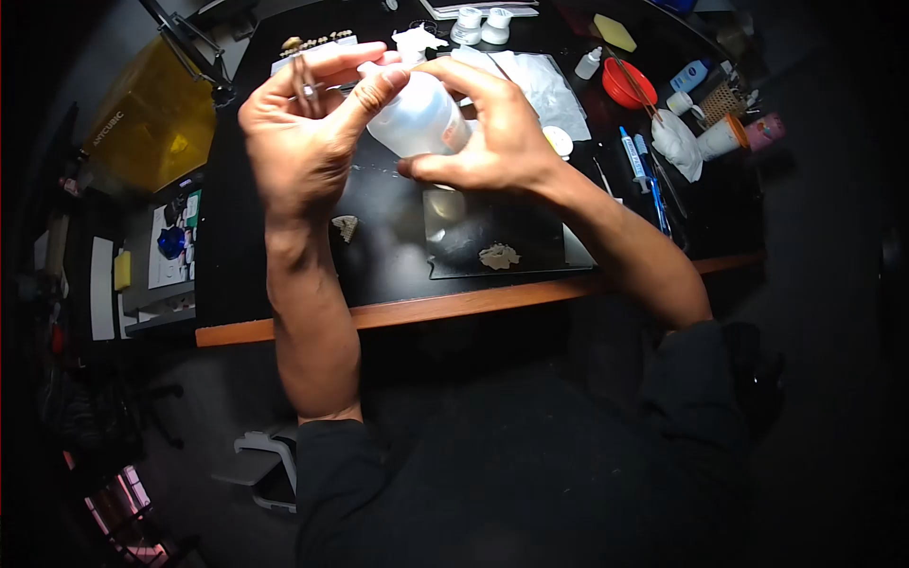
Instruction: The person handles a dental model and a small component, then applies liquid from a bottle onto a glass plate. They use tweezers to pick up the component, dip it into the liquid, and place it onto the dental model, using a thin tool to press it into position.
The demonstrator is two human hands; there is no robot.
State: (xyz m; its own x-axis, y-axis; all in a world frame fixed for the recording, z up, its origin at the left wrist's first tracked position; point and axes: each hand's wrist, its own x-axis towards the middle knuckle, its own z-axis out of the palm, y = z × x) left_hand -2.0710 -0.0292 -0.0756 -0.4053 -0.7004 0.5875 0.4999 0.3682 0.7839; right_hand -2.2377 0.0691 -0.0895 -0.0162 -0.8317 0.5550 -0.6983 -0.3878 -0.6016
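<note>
The right hand [497, 133] had fingers curled around a translucent plastic bottle [418, 115]; the left hand [308, 133] pinched its narrow end. Thin brown sticks [647, 98] crossed a round red bowl [621, 89].

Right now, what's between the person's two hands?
In the head view, a translucent bottle: the right hand grips its body, the left hand is at its narrow end.

- 1 black desk [237, 265] with a brown front edge [454, 301]
- Dark grey floor [213, 398], shadowed at the sides
- Bright light [383, 213] on the desk's middle
- Pinkish patches [137, 488] at lower left
</note>
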